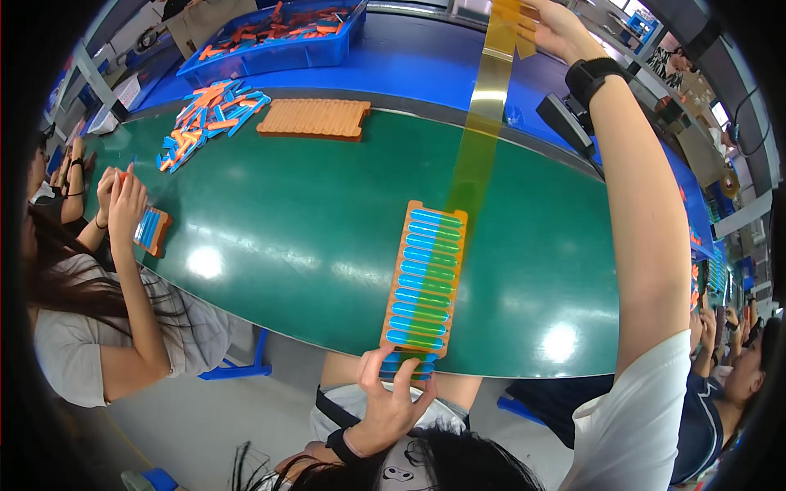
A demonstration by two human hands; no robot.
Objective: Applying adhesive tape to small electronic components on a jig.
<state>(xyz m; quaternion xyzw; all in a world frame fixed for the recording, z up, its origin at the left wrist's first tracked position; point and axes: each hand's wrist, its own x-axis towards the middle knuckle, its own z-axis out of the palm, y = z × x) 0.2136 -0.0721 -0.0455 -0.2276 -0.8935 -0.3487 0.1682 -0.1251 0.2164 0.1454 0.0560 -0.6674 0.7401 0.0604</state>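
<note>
Orange slotted tray, filled with blue sticks, lies flat on the green counter, long axis running away from the person. Amber tape strip overlies its right side and rises to the right hand, whose grip pinches the strip's far end. Left hand is nearer, grip narrow on tape-covered sticks at the tray's near end. Beyond: second tray, loose pieces, blue bin. Co-worker sits left.

White short sleeve, black right-wrist watch, black left wristband
</note>
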